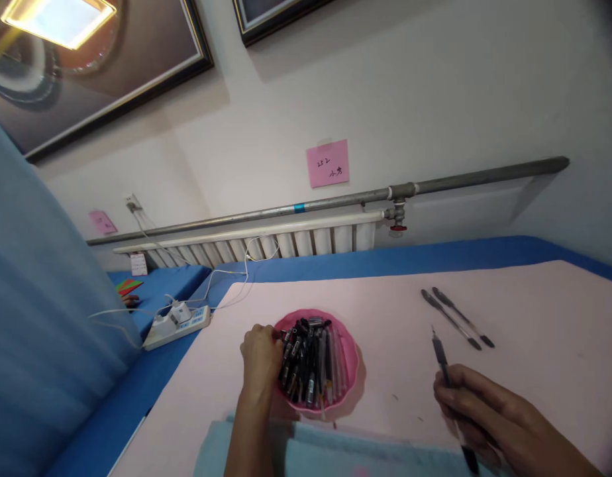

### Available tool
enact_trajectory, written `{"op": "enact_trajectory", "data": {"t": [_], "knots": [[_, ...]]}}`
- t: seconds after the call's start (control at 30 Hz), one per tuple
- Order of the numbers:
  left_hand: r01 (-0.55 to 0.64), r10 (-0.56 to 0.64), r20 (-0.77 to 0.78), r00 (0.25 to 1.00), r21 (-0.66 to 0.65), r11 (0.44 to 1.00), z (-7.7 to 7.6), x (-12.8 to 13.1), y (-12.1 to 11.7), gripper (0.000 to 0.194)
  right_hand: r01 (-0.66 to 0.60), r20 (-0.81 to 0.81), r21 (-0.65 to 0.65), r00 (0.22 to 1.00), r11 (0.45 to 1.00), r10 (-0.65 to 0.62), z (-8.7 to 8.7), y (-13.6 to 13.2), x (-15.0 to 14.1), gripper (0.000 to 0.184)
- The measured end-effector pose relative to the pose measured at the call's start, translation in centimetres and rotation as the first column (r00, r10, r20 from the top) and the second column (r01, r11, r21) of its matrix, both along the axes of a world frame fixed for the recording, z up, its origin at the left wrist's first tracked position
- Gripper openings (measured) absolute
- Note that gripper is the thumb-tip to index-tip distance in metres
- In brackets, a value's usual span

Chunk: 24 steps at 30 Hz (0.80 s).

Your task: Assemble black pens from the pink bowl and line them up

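Note:
In my right hand (479, 411) is a black gel pen (441, 354), held between thumb and fingers. Its thin bare tip points up and away from me. Farther back, two capped pens (450, 318) lie side by side on the pale pink sheet. My left hand (261, 354) is at the left rim of a pink scalloped dish (353, 371), its fingers curled in. Whatever they hold is mostly hidden; a small dark bit shows by the fingertips. The dish is full of black pen parts (299, 364) and clear tubes (338, 364).
A light blue cloth (356, 457) lies along the near edge. On the left, a power strip (181, 328) with white plugs and cables rests on blue covering. Beyond it, another person's hand (130, 301) shows beside a blue curtain (42, 318). A radiator (306, 244) runs behind.

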<state>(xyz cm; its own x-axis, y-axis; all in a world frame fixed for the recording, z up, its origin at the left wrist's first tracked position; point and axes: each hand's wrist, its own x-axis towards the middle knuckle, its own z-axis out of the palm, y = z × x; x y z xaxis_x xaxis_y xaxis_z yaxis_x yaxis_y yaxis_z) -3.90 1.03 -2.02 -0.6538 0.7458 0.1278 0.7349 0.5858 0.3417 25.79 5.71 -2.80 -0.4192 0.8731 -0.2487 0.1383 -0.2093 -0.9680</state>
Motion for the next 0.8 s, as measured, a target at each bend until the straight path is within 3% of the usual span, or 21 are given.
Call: {"op": "enact_trajectory", "data": {"t": [0.1, 0.3, 0.53, 0.8], "knots": [[0.019, -0.020, -0.058, 0.998, -0.014, 1.000, -0.1, 0.8, 1.0, 0.029, -0.043, -0.041, -0.039, 0.998, 0.998, 0.041, -0.4, 0.2, 0.2, 0.022], [0.070, -0.077, -0.119, 0.990, -0.064, 0.996, -1.1, 1.8, 2.7, 0.031, 0.024, -0.043, -0.021, 0.999, 0.999, -0.025, -0.1, 0.0, -0.1, 0.021], [0.084, -0.100, -0.147, 0.984, -0.109, 0.990, -1.4, 1.7, 2.8, 0.030, -0.012, -0.055, 0.018, 0.998, 1.000, 0.013, 1.2, -0.9, -0.5, 0.022], [0.069, -0.083, -0.132, 0.988, -0.109, 0.992, -1.3, 1.7, 2.8, 0.027, -0.022, -0.046, 0.019, 0.999, 1.000, 0.023, 1.4, -1.0, -0.5, 0.021]]}}
